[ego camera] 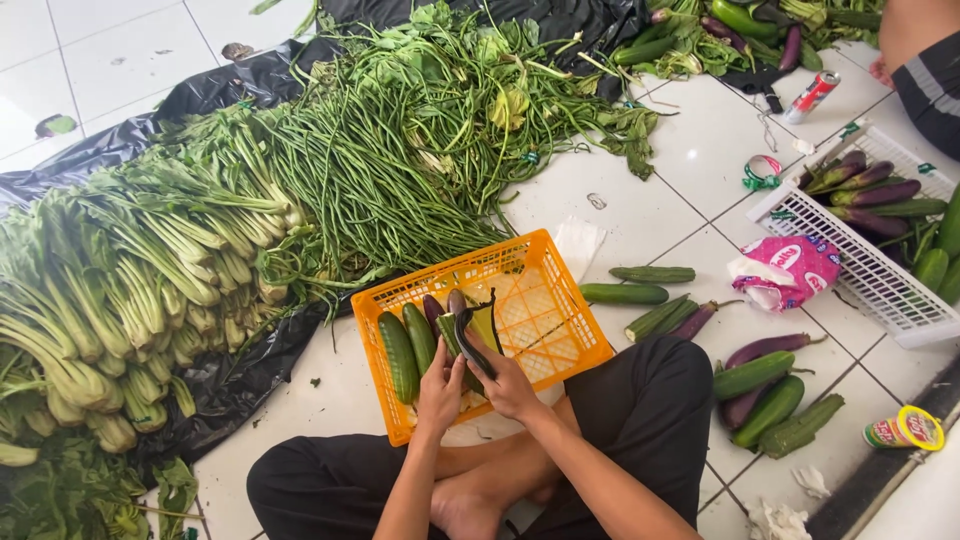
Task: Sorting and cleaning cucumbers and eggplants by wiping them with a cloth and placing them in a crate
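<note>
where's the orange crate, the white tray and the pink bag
orange crate (560, 262): head view, top right rim
white tray (880, 285): head view, bare slatted floor
pink bag (800, 268): head view, middle of its crumpled side

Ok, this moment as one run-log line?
left hand: on cucumbers | right hand: holding eggplant | over orange crate

Orange plastic basket (560, 300), tilted on floor tiles, holding two green cucumbers (408, 352), upright; one long dark eggplant (472, 345), curved, held above them.
</note>
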